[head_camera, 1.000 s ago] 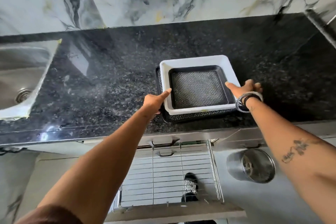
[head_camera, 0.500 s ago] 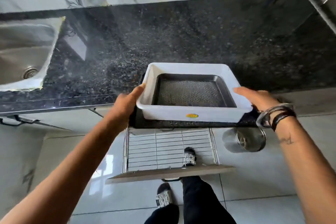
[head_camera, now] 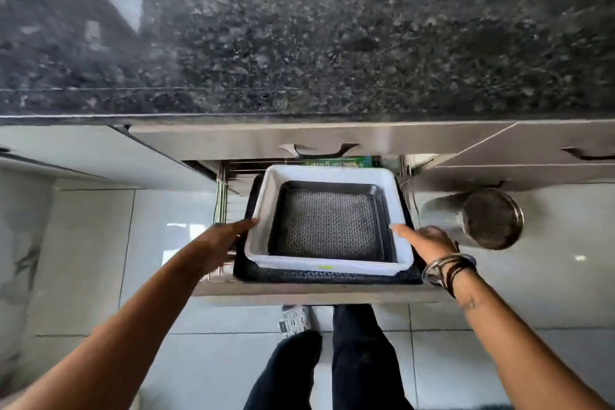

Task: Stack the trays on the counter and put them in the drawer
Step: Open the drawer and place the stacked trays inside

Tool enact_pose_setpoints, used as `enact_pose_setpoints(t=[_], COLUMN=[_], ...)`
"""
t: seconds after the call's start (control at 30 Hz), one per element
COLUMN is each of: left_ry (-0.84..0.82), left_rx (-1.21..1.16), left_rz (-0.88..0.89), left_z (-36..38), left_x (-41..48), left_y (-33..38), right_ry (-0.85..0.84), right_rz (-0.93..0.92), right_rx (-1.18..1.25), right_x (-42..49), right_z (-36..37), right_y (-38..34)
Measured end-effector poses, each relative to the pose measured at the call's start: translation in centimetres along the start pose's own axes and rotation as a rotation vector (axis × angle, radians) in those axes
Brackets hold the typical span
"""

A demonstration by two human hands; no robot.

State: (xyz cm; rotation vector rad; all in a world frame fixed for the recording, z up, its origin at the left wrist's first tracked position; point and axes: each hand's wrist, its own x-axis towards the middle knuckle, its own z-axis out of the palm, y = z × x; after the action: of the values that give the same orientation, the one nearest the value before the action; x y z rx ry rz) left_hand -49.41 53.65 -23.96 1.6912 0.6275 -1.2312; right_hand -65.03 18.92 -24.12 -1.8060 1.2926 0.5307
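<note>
A stack of three trays sits low over the open wire drawer: a wide black tray at the bottom, a white tray on it, and a small black textured tray nested inside. My left hand grips the stack's left side and my right hand, with bangles on the wrist, grips its right side. The stack covers most of the drawer's wire rack. Whether the bottom tray touches the rack cannot be told.
The black granite counter fills the top of the view, with a closed drawer handle under its edge. A steel mesh cylinder lies at the right of the drawer. My legs and a patterned shoe stand below on grey tiles.
The stack has come off the counter's edge and gone down into the open drawer below, both hands still on its sides. The camera has tipped downward.
</note>
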Motion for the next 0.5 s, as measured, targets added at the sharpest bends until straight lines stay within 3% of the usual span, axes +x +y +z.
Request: enact_pose_setpoints(t=[0.1,0.23,0.4,0.47,0.5], left_ry=[-0.072,-0.012,-0.002,0.090,0.230], left_rx=[-0.009,0.054,0.225,0.186,0.182], left_rz=[0.032,0.068,0.056,0.014,0.022], left_z=[0.8,2.0,2.5,3.4,3.9], left_x=[8.6,15.1,16.6,14.9,13.6], left_y=[-0.8,-1.3,-3.2,-2.4,-2.1], right_ry=[-0.037,-0.090,-0.089,-0.039,0.043], right_rz=[-0.049,-0.080,-0.063,-0.007,0.008], right_rx=[0.020,-0.017,-0.032,-0.036,-0.036], right_x=[8.6,15.1,16.7,14.8,13.2], right_z=[4.6,7.7,9.2,8.2,7.3], right_y=[2.1,4.0,5.8,4.8,4.1])
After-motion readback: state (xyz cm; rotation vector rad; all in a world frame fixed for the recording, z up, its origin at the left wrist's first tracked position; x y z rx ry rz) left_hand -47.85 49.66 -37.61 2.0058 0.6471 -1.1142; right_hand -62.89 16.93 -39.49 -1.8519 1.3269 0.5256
